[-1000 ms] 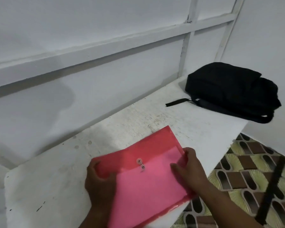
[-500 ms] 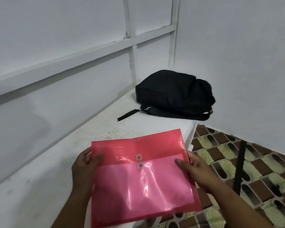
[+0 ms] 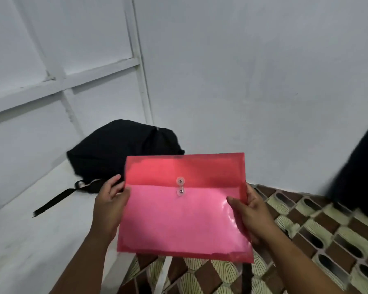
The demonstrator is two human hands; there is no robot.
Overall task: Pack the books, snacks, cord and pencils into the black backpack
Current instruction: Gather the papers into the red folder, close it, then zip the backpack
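A translucent pink plastic envelope folder (image 3: 179,221) with a button-and-string clasp is held up in the air in front of me. My left hand (image 3: 109,205) grips its left edge and my right hand (image 3: 251,215) grips its right edge. The black backpack (image 3: 115,149) lies on its side at the far end of the white ledge (image 3: 30,240), behind the folder's upper left corner, with one strap (image 3: 57,200) trailing toward me. Whether the backpack is zipped I cannot tell. The folder hides part of the backpack's right side.
White walls meet in a corner behind the backpack. The floor (image 3: 306,240) to the right has brown and green patterned tiles. A dark blurred object (image 3: 357,172) stands at the right edge. A thin dark strip (image 3: 247,272) hangs below the folder.
The folder has been lifted off the ledge and carried right, toward the backpack. My view has swung right, so the backpack now sits left of centre and closer.
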